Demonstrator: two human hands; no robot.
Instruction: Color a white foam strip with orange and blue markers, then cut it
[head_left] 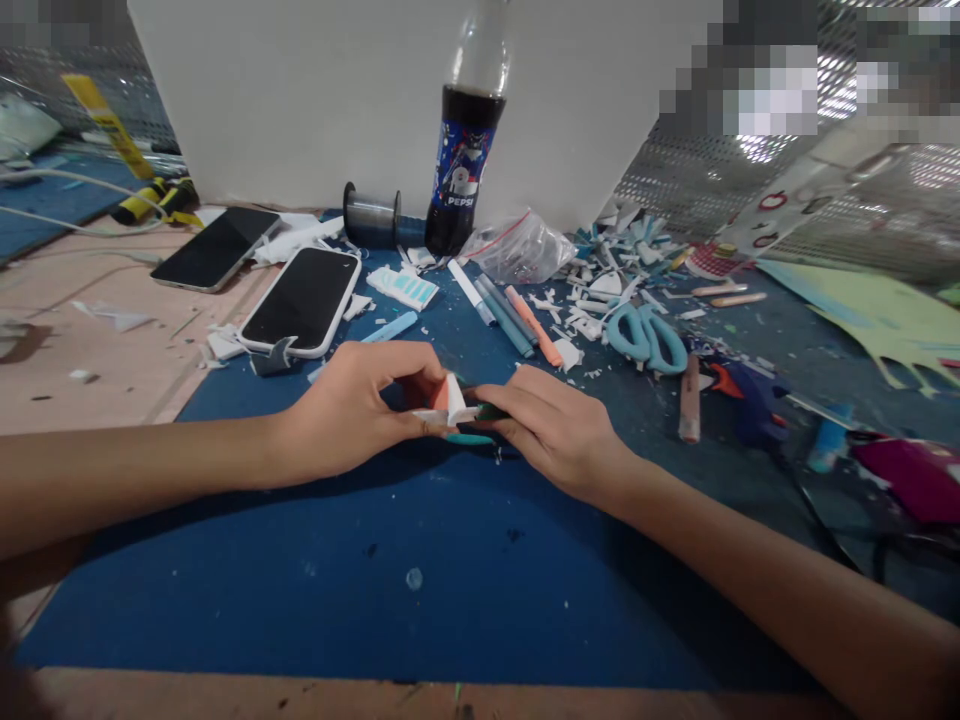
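Note:
Near the middle of the blue board, my left hand pinches a small white and orange piece between thumb and fingers. My right hand is closed on a slim tool with a dark green handle. Its narrow pale tip meets the white piece and looks like a blade, as on a craft knife. The fingers hide much of both. Just under the hands shows a turquoise curved edge, whose kind I cannot make out.
Markers, light blue scissors and a scrap heap lie beyond my hands. Two phones are at left. A spool, Pepsi bottle and plastic bag stand behind. A glue gun lies right.

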